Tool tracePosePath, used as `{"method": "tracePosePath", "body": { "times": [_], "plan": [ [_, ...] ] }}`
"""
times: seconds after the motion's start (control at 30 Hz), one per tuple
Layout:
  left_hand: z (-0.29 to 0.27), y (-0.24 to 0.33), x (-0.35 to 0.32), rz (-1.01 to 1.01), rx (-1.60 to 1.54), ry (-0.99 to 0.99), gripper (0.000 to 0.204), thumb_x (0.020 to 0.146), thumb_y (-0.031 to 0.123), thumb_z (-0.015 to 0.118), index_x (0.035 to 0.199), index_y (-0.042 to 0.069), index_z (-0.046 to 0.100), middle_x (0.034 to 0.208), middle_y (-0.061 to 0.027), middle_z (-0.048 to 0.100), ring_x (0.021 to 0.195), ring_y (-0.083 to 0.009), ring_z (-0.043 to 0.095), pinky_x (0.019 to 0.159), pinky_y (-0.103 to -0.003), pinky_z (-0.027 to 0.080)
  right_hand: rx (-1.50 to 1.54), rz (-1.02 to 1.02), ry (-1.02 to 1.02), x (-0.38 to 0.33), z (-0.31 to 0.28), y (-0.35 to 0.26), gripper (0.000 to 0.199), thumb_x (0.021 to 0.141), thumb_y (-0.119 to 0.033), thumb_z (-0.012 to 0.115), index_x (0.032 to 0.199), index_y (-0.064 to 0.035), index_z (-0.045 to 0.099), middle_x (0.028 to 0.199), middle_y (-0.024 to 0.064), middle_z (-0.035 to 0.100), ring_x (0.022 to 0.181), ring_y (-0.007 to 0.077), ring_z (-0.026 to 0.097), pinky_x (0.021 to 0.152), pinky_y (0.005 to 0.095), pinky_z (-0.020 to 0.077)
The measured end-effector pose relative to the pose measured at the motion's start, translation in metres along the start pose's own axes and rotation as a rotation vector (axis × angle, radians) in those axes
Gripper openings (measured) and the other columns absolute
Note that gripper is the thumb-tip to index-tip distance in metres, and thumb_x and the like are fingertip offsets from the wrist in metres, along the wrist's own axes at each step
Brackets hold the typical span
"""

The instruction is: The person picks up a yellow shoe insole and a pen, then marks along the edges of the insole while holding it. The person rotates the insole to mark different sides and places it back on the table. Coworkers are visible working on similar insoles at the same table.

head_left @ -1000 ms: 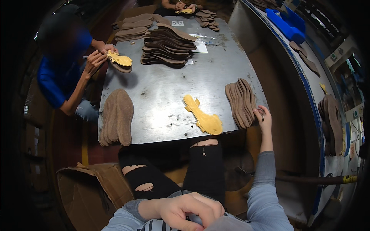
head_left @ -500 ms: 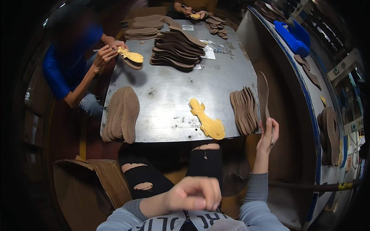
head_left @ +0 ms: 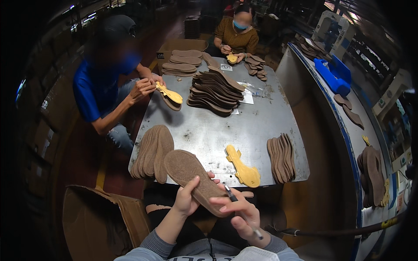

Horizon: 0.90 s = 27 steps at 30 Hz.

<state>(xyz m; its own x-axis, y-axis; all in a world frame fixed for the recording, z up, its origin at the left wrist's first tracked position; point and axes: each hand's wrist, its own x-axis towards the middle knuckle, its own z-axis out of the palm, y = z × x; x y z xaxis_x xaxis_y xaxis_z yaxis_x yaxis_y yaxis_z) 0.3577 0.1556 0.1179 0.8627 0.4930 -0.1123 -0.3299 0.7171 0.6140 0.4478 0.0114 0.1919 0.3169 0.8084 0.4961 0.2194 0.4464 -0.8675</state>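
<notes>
At the lower middle of the frame, the left hand (head_left: pixel 185 203) grips a brown insole (head_left: pixel 191 172), its thumb on the upper face and its other fingers mostly hidden beneath; the insole is raised in front of the near edge of the metal desk (head_left: pixel 257 117), slanting from its broad rounded end at upper left to its lower end near the right hand (head_left: pixel 246 213); the right hand's fingers are closed on a pen (head_left: pixel 230 194), and two of its fingertips lie over the insole's lower end, though I cannot tell how firmly they touch; just above and right of the hands, a yellow template (head_left: pixel 247 172) lies flat on the desk; farther right, near the desk's corner, stands a row of insoles (head_left: pixel 281 158); left of the hands sits a fanned stack of insoles (head_left: pixel 150 152); in the upper middle rises a taller brown pile (head_left: pixel 213 93); at upper left, a person in a blue shirt (head_left: pixel 93 93) holds another yellow template (head_left: pixel 170 93) over an insole; at lower left stands an open cardboard box (head_left: pixel 100 217)
</notes>
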Motion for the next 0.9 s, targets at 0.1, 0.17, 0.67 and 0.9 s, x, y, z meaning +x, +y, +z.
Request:
{"method": "tracePosePath", "body": {
  "times": [0.1, 0.17, 0.67, 0.9],
  "plan": [
    [-0.004, 0.003, -0.005, -0.243, -0.326, -0.032, 0.038, 0.09, 0.021, 0.042, 0.122, 0.001, 0.041, 0.105, -0.0144, 0.055, 0.101, -0.0276, 0.057, 0.09, -0.043, 0.047, 0.305, -0.03, -0.199, 0.026, -0.004, -0.043, 0.022, 0.089, -0.025, 0.057, 0.094, -0.0045, 0.063, 0.105, 0.0235, 0.064, 0.126, 0.0424, 0.039, 0.108, 0.0534, 0.014],
    [-0.005, -0.003, -0.012, -0.112, -0.202, -0.062, 0.046, 0.089, 0.017, 0.043, 0.133, 0.012, 0.031, 0.101, -0.0145, 0.055, 0.099, -0.0278, 0.057, 0.086, -0.042, 0.049, 0.511, -0.094, -0.352, 0.041, -0.001, -0.059, 0.027, 0.091, -0.028, 0.053, 0.098, -0.0033, 0.061, 0.112, 0.0211, 0.061, 0.128, 0.0395, 0.035, 0.108, 0.0539, 0.0109],
    [-0.013, -0.04, -0.017, -0.205, -0.039, -0.034, 0.049, 0.092, 0.038, 0.039, 0.124, 0.001, 0.045, 0.107, -0.0189, 0.059, 0.099, -0.0275, 0.06, 0.09, -0.041, 0.047, 0.229, -0.301, -0.068, 0.05, -0.004, -0.06, 0.02, 0.092, -0.024, 0.054, 0.091, -0.0039, 0.057, 0.09, 0.0225, 0.066, 0.098, 0.0371, 0.059, 0.093, 0.0501, 0.0415],
    [-0.068, -0.024, -0.023, -0.541, 0.093, -0.229, 0.065, 0.093, 0.053, 0.023, 0.129, 0.002, 0.039, 0.109, -0.0261, 0.057, 0.084, -0.0375, 0.064, 0.075, -0.045, 0.054, -0.734, 0.562, 0.243, 0.027, -0.071, 0.112, 0.029, 0.084, -0.028, 0.063, 0.098, -0.0041, 0.055, 0.087, 0.0177, 0.063, 0.083, 0.0298, 0.062, 0.074, 0.0369, 0.0462]
  ]
}}
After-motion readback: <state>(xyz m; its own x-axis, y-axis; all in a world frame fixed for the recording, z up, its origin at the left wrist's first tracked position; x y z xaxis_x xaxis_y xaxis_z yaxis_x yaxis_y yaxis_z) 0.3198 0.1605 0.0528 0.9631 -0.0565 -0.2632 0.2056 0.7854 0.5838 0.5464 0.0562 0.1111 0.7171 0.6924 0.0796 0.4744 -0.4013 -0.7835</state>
